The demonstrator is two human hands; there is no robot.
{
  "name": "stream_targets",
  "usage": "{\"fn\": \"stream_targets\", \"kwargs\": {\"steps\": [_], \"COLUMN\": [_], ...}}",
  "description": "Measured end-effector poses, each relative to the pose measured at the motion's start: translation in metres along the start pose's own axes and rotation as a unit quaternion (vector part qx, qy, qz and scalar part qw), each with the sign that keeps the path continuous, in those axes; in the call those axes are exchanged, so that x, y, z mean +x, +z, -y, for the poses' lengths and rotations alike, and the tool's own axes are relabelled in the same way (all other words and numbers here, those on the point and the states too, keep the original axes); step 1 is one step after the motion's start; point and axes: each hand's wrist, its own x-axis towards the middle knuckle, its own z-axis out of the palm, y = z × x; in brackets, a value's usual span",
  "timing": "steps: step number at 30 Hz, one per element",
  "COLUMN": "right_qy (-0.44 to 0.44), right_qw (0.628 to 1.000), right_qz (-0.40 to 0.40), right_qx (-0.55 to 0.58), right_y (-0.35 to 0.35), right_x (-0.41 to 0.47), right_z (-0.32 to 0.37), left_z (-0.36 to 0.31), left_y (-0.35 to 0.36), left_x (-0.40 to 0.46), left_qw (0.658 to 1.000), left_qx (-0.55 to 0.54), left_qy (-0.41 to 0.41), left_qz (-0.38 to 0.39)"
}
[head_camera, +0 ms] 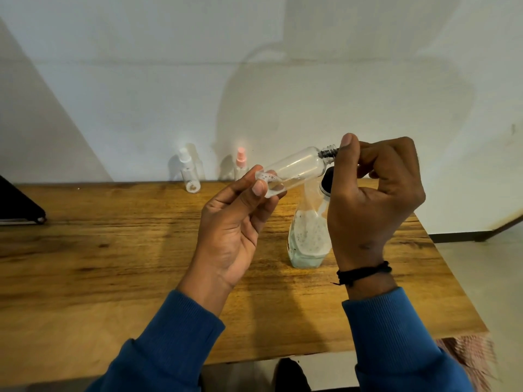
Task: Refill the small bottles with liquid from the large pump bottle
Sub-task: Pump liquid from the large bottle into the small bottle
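My left hand (237, 222) holds a small clear bottle (294, 168) by its base, above the table. The bottle is tilted, and its bare threaded neck (328, 152) points up and to the right. My right hand (373, 193) has curled fingers, with the thumb tip pressed against the end of that neck. Anything inside those fingers is hidden. The large clear bottle (307, 239) stands on the wooden table (113, 250) below and behind my right hand. It holds foamy pale liquid in its lower part, and its black-and-white top (327, 183) shows beside my right palm.
Two more small spray bottles stand at the table's back edge against the wall, one with a white top (188, 172) and one with a pink top (241, 162). A dark flat object (19, 206) lies at the far left. The table's right corner ends near a patterned cloth (467, 355).
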Motion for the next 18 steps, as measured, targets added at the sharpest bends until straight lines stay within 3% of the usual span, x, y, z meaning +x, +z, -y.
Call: {"fn": "stream_targets", "kwargs": {"steps": [18], "right_qy": [0.008], "right_qw": [1.000], "right_qz": [0.003], "right_qx": [0.005], "right_y": [-0.0003], "right_x": [0.0016], "right_z": [0.0031], "left_z": [0.0009], "left_y": [-0.0023], "left_x": [0.0025], "left_qw": [1.000], "left_qx": [-0.002], "left_qy": [-0.005], "left_qz": [0.003]}}
